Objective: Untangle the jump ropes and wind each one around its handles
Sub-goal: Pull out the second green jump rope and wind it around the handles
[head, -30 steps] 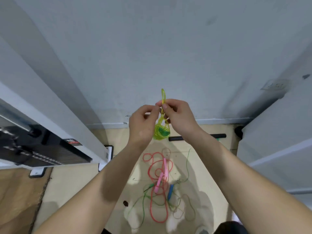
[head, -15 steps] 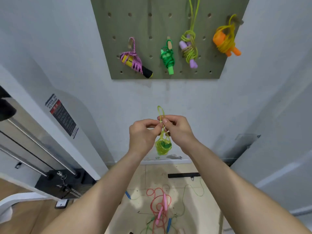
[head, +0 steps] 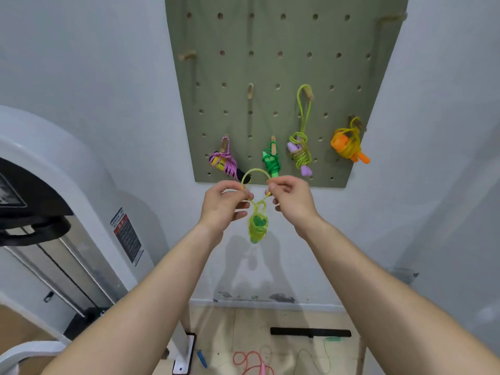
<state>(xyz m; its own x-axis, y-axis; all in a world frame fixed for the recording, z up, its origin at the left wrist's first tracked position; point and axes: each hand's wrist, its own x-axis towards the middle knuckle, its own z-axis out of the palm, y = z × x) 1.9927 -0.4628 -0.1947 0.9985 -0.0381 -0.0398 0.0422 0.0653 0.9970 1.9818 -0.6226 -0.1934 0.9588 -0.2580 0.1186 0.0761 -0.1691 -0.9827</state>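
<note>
One wound rope is in hand: the yellow-green bundle (head: pixel 258 226) hangs in the air between both hands, just below the lower edge of the pegboard (head: pixel 270 63). The left hand (head: pixel 224 205) pinches one leg of its top loop (head: pixel 255 171) and the right hand (head: pixel 293 201) pinches the other. The hands are near each other but not touching, with the loop arched open between them.

Handling, judged: light, with thin glossy springy cord that is likely slippery, so the coils could slacken if shaken. Best hold is the loop, or round the wrapped handles.

Four wound ropes hang along the pegboard's lower part:
- pink rope (head: pixel 226 163)
- green rope (head: pixel 271 161)
- lime rope (head: pixel 300 152)
- orange-handled rope (head: pixel 349 146)

Three bare pegs (head: pixel 250 91) sit higher up.

On the floor, at the bottom edge of the view, lie one red rope (head: pixel 250 361), one thin green rope (head: pixel 326 353) and one blue handle (head: pixel 201 358). The view cuts them off, so the count may be low.
</note>
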